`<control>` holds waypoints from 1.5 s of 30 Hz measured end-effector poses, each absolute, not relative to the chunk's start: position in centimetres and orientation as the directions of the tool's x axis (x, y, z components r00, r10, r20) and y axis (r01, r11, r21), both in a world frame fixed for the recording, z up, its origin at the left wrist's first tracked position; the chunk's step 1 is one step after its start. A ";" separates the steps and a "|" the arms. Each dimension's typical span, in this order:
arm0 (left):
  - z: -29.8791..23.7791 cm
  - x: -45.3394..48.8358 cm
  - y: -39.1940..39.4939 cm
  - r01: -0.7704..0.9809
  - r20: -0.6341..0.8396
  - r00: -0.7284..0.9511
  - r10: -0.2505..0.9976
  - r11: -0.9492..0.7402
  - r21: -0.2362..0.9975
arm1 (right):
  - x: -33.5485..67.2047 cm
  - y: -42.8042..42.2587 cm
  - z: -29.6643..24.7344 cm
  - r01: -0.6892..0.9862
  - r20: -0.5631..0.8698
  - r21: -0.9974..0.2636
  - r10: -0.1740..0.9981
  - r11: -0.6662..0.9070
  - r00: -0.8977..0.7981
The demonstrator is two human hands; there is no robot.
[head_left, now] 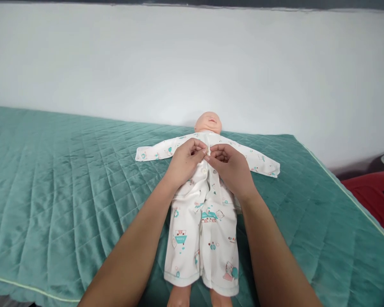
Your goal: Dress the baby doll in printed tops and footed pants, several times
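Biggest thing first: a plain pale wall [115,64] fills the top of the view, with a dark strip running along above it. Under that is a big green quilt [67,183], diamond-stitched, with pale trim on its right edge and on the bit of near edge showing at lower left.

Next size down, the doll [208,121]. It's on its back, bald head up at the far edge of the quilt by the wall, legs pointing to the near edge and cut off by the view. It's wearing a white printed outfit [192,221]; one sleeve reaches toward the quilt's right edge without getting there, the other stretches the opposite way. Can't tell if it's one piece or two.

Past the right edge there's some red thing [376,194], partly out of view.

Now the hands. Left hand [186,161] and right hand [233,168] meet at the chest, each grip pinched nearly closed, thumb to fingers, on the outfit's front opening. Fingertips hide whatever's right between them.

Smallest: a little button [205,171] on the front, just on the near-edge side of the fingers.
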State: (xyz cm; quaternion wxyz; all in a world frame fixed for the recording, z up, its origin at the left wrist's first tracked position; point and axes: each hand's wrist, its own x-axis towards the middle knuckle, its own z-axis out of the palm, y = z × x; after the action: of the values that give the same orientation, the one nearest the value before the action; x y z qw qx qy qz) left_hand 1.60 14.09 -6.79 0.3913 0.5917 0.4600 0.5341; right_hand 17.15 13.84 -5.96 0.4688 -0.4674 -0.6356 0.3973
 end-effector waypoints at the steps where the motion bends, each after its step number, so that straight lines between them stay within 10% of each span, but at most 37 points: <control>1: -6.9 1.6 14.1 0.125 0.275 0.012 0.961 -0.274 0.953 | 17.1 13.8 -5.9 0.250 0.232 -0.934 0.965 0.256 -0.123; 11: -6.7 1.9 13.9 0.186 0.320 0.039 0.947 -0.321 0.929 | 16.4 13.1 -5.4 0.528 0.314 -0.777 0.938 0.343 -0.148; 35: -7.1 1.8 14.2 0.123 0.300 -0.089 0.950 -0.288 0.950 | 16.6 13.3 -6.0 0.504 0.302 -0.797 0.943 0.332 -0.144; 45: -5.1 -1.0 12.4 0.199 0.068 0.188 0.980 -0.105 0.974 | 17.5 12.4 -4.7 0.589 0.208 -0.745 0.947 0.314 -0.243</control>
State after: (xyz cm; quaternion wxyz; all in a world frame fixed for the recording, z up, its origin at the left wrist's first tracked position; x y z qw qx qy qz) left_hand -1.05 12.37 -5.09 0.4657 0.6139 0.4799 0.4193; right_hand 17.51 12.41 -4.73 0.3304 -0.5188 -0.7403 0.2713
